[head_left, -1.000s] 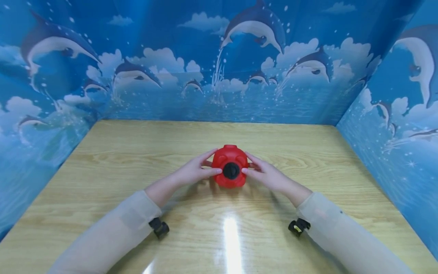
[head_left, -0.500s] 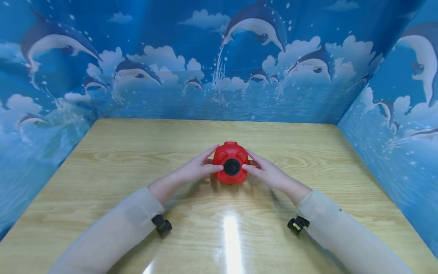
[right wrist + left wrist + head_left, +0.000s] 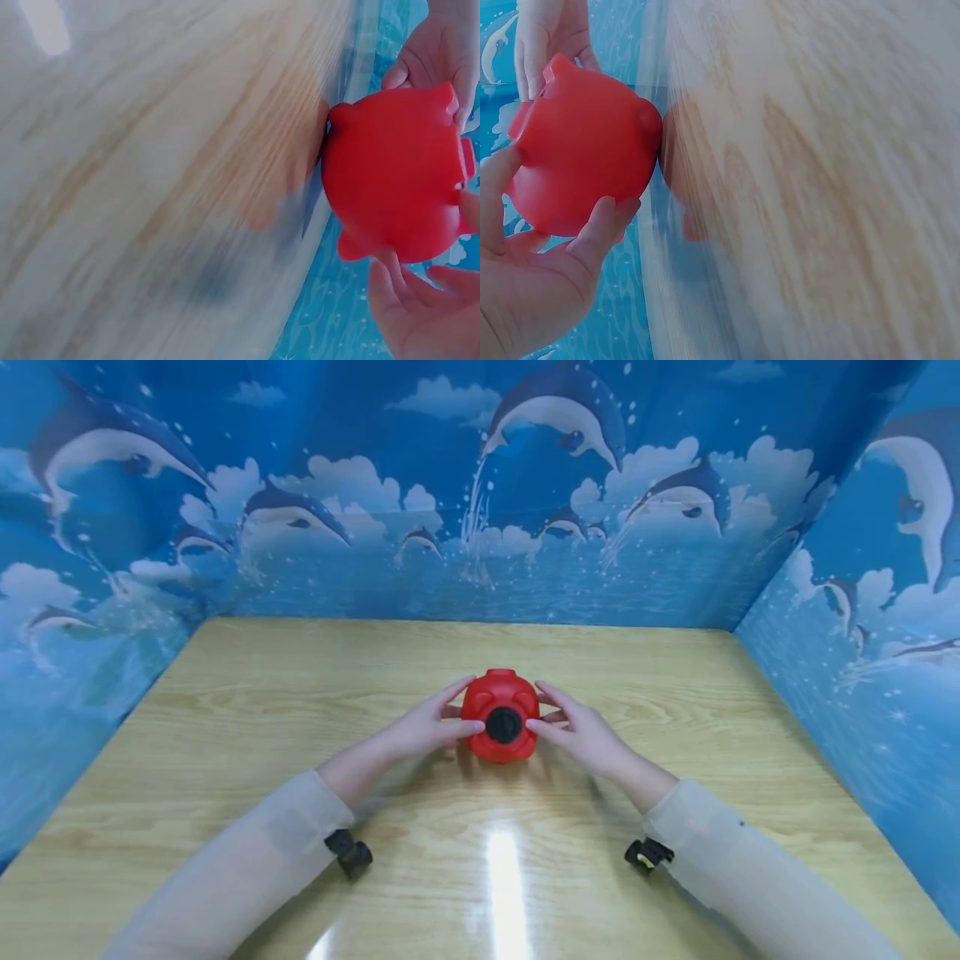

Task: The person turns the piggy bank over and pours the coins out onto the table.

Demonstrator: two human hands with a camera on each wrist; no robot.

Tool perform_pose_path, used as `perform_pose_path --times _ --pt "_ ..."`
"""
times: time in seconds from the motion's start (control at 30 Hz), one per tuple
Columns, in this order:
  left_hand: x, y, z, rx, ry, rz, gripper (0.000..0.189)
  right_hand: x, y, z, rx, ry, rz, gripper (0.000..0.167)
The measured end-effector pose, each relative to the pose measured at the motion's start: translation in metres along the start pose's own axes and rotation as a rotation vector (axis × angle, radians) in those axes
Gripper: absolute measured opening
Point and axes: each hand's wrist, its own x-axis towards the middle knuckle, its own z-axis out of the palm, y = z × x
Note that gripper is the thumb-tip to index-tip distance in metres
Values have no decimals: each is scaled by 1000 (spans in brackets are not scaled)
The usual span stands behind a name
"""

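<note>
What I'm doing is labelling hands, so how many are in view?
2: the left hand holds the left side of the red toy, and the right hand holds its right side.

2 pale beige sleeves (image 3: 236,868); 2 black wrist cameras (image 3: 350,854), the right 1 marked yellow.

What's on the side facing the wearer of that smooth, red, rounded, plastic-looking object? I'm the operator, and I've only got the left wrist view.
Observer: The head view shows a round black disc, material unclear, in the red rounded object.
Operator: Where does the other thumb sit, relative to that?
Observer: The right hand has its thumb over the red face, just beside the disc.
Operator: Anything at the cuffs?
Observer: Yes, in the head view a small black device shows at the pale fabric right cuff.
</note>
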Motion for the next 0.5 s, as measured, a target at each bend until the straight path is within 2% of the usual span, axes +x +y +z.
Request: perform_pose_path --times 0.17,0.27,0.37,0.5 --pt "-1 1 -1 7 2 13 81 -2 -8 3 -10 144 -95 61" --pt "-1 2 -1 11 -3 13 81 -4 -12 6 -50 223 -181 48" --pt "0 2 0 14 -1 8 81 -6 -16 11 -112 258 -264 31" --pt "0 1 0 17 1 4 81 -8 -18 17 -180 260 -289 17"
